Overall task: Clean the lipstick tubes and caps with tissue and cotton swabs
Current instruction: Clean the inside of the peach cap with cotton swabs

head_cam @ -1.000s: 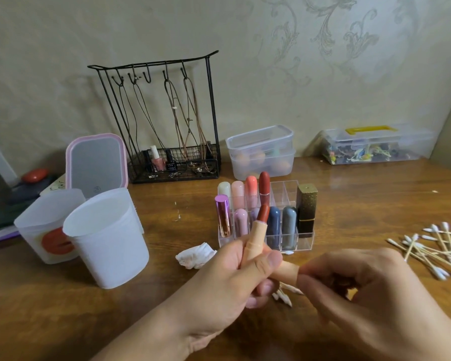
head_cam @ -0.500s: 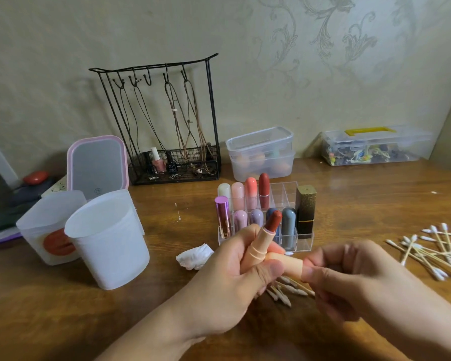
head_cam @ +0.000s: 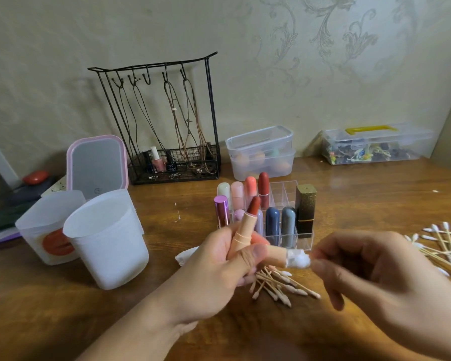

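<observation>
Over wooden table (head_cam: 375,194), right hand (head_cam: 380,272) blurred w/ tissue wad (head_cam: 298,259).

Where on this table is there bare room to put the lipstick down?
Bare wood lies between the white cup and the lipstick organizer, and right of the organizer up to the clear box with the yellow handle. Crowded: used cotton swabs under the hands, and clean cotton swabs at the right edge.

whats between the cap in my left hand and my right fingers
A wad of white tissue, stuffed into the open end of the peach cap; the right hand pinches it, seen in the head view.
</observation>
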`<state>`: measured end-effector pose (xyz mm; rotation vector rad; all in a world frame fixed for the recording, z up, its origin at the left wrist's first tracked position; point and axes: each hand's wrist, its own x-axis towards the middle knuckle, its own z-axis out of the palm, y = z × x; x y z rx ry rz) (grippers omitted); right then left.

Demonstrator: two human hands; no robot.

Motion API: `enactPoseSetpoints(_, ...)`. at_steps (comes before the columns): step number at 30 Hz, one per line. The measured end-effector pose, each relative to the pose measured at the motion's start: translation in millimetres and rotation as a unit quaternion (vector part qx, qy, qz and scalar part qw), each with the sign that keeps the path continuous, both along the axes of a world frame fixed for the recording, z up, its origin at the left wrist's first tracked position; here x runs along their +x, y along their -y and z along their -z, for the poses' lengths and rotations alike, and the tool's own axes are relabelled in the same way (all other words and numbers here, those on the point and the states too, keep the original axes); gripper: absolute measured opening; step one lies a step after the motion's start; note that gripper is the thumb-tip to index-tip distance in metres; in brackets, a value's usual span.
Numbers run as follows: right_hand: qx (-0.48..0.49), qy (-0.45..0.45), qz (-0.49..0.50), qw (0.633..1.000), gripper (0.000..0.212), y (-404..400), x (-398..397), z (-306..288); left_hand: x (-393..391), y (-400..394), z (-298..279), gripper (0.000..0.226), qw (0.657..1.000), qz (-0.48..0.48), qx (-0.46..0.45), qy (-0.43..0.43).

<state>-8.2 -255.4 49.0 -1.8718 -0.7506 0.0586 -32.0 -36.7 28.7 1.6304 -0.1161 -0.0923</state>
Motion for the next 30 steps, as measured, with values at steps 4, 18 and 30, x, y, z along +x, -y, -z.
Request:
enactPoseSetpoints(4, 0.002, 0.036, 0.023, 0.999, 0.013, 5.5, 6.5, -3.2, 4.5, -7.3, -3.5, 0.039, 0.997, 0.009, -0.07, -0.003)
enactPoseSetpoints(18, -0.263, 0.292, 0.066, 0.917, 0.015, -36.9, 1.5, 18.4, 8.1, -24.1, -16.7, 0.03, 0.968, -0.045, -0.247, -0.002)
enactPoseSetpoints(30, -0.333, 0.389, 0.106, 0.853, 0.024, -112.5, 18.6, 39.7, 5.5, -27.6, -27.7, 0.016, 0.957, -0.131, -0.255, 0.036)
